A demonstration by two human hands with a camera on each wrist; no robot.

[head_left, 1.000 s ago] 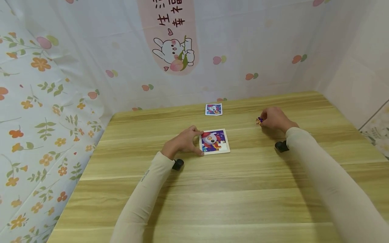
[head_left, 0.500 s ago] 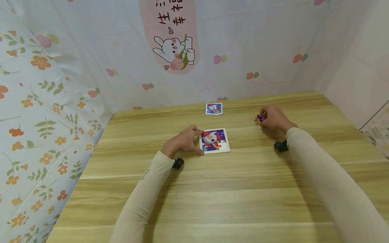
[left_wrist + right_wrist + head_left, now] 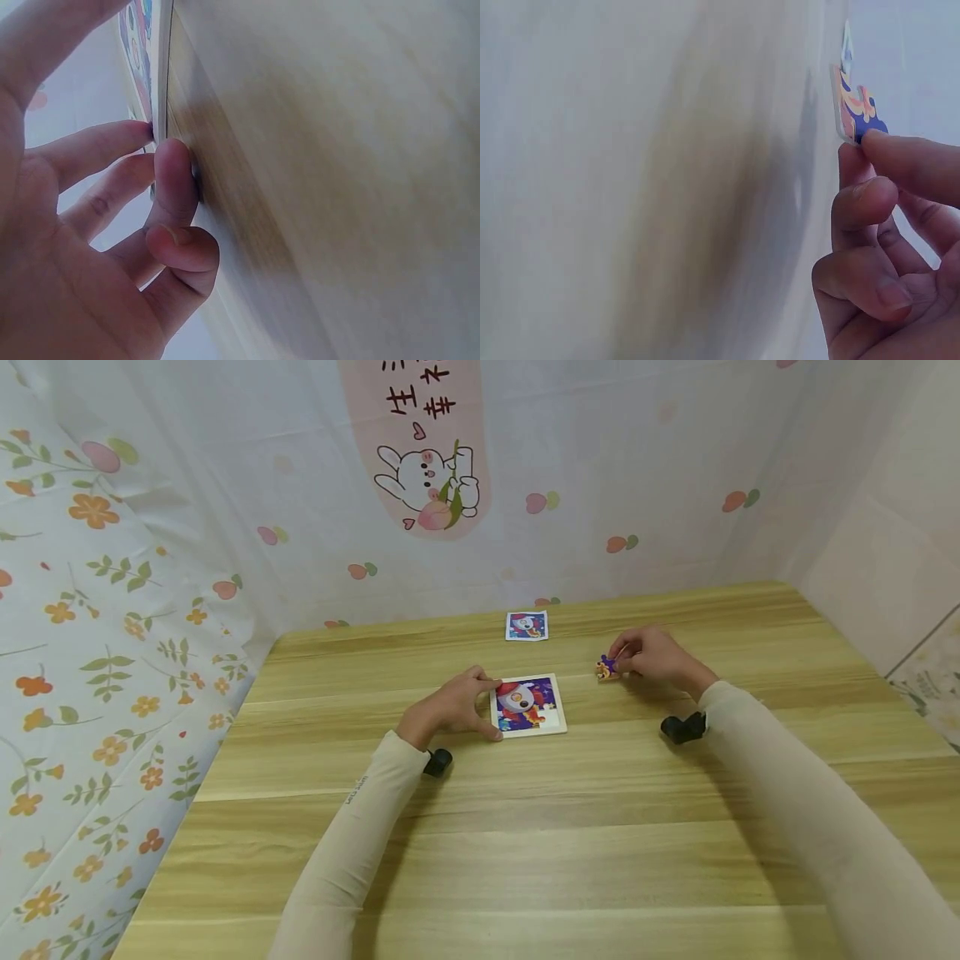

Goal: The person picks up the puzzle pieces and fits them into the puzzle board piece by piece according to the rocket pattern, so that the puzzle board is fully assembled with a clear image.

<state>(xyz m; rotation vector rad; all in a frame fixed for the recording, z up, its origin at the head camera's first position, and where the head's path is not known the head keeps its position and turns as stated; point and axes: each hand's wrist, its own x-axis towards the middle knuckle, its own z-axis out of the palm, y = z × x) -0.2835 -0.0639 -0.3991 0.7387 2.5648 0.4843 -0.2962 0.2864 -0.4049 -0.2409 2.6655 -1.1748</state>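
On the table lies a square jigsaw puzzle in a white frame, its picture a white and red cartoon figure on purple. A pale gap shows in its lower right corner. My left hand holds the frame's left side, thumb at the near corner and a finger at the far one; the frame's edge shows in the left wrist view. To the right of the puzzle, my right hand pinches a purple and orange puzzle piece between thumb and fingertips, tilted up in the right wrist view.
Behind the puzzle lies a small picture card with a matching design. The wooden table ends at a patterned cloth at the back and another floral cloth on the left. Each wrist bears a black camera.
My right hand has brought the puzzle piece left, closer to the puzzle, and the piece's printed face shows more. The left hand stays on the frame.
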